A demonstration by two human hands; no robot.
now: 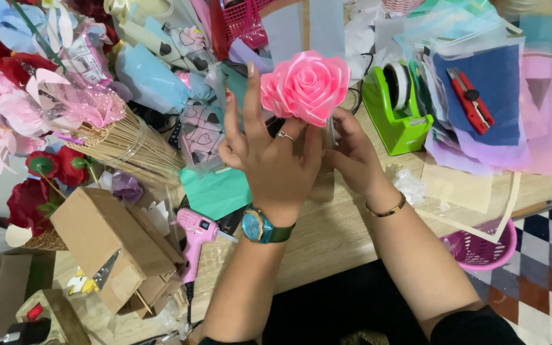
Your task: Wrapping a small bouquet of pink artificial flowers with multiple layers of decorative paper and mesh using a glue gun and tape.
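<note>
pink satin ribbon, folded into a full rose [306, 86], is sitting raised above a cluttered wooden table [327, 236] between a person's two bare hands. the left hand [269, 150], wearing a ring and a teal-faced wristwatch [258, 226], is standing open with its fingers spread upward, its fingertips touching the left side of the rose; its grip is not closing on anything. the right hand [351, 153], wearing a thin gold bangle [388, 209], is pinching something just under the flower, but the left hand is hiding most of the stem, so what exactly its grip is closing on cannot be told for sure; it appears to be the rose's base.

just right of the hands, a green tape dispenser [398, 108] is standing on the table. beyond it, a red utility knife [471, 100] is lying on a stack of blue, purple and pink paper sheets [493, 128]. a pink plastic basket [480, 246] is hanging at the table's near right edge. left of the wrists, a pink glue gun [194, 239] is lying beside a brown cardboard box [113, 252]. a bundle of thin wooden sticks [129, 150] is resting near red paper flowers [39, 185], and a teal paper sheet [215, 191] is lying under the left hand.
</note>
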